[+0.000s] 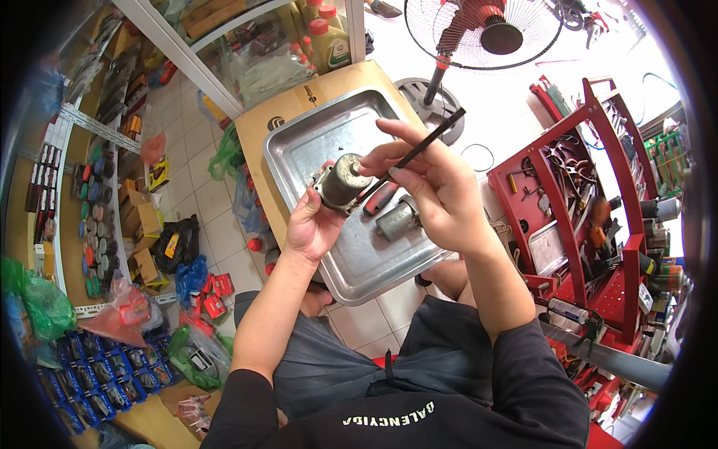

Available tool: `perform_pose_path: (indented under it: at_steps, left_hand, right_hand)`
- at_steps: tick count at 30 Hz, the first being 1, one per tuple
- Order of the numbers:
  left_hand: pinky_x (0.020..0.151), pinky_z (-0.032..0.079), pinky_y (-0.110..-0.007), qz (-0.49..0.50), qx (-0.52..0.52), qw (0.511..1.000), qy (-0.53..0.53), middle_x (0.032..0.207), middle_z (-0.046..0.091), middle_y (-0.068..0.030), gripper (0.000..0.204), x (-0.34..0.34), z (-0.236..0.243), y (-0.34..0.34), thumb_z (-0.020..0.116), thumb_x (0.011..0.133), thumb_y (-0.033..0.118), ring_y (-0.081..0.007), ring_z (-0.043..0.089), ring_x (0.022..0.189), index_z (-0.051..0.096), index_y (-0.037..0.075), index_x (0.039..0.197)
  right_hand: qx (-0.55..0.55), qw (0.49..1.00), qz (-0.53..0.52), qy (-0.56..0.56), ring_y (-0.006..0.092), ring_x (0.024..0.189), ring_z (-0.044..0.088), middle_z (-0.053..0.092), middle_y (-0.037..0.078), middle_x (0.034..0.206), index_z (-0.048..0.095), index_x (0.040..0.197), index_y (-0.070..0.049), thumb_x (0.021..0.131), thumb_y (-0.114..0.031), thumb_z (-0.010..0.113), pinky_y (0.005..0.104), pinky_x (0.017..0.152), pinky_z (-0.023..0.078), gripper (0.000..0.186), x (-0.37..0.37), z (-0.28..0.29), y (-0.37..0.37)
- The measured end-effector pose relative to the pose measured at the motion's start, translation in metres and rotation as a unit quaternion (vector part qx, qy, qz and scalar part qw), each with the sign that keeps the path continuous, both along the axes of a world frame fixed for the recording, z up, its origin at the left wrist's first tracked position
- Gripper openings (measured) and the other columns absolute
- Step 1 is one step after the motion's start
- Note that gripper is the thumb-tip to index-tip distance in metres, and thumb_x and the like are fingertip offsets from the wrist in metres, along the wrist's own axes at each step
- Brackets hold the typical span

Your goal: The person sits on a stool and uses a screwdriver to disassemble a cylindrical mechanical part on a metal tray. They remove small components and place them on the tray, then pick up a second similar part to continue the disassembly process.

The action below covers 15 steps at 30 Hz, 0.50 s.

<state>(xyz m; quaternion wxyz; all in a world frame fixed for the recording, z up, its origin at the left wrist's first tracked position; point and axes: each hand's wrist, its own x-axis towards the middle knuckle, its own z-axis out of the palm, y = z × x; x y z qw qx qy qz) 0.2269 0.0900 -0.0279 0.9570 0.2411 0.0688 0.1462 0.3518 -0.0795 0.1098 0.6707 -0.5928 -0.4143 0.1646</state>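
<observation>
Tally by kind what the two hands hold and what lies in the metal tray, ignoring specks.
Metal cylinders: 2, one in the left hand, one in the tray
Black rod: 1, in the right hand
Red-handled tool: 1, in the tray
Total: 4

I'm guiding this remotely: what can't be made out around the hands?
Head view: underside of the held cylinder, turned away from the camera.
Head view: right end of the loose cylinder, behind the right hand.
Head view: lower tip of the black rod, too small to tell whether it touches the held cylinder.
</observation>
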Motion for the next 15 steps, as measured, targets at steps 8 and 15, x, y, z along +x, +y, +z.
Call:
perform_pose_path:
  at_steps: [8, 15]
  left_hand:
    - [0.123, 0.038, -0.051, -0.031, -0.036, 0.999, 0.008, 0.153, 0.054, -0.0121, 0.071, 0.000, -0.003, -0.005, 0.073, 0.096, 0.040, -0.0304, 0.051, 0.142, 0.045, 0.010, 0.154]
    - [0.122, 0.040, -0.052, -0.040, -0.033, 0.999, 0.005, 0.153, 0.054, -0.0123, 0.071, 0.000, 0.000, -0.007, 0.072, 0.096, 0.041, -0.0307, 0.052, 0.142, 0.044, 0.010, 0.154]
  right_hand:
    - [-0.035, 0.990, -0.056, -0.121, 0.0201, 0.101, 0.074, 0.073, 0.013, 0.105, 0.046, 0.151, 0.002, 0.097, 0.002, 0.069, 0.0308, 0.087, 0.060, 0.058, 0.009, -0.004, -0.004]
    - [-0.020, 0.997, 0.004, -0.070, 0.0233, 0.104, 0.075, 0.073, 0.017, 0.111, 0.032, 0.159, 0.001, 0.098, 0.012, 0.059, 0.0316, 0.090, 0.060, 0.067, 0.011, -0.001, -0.007]
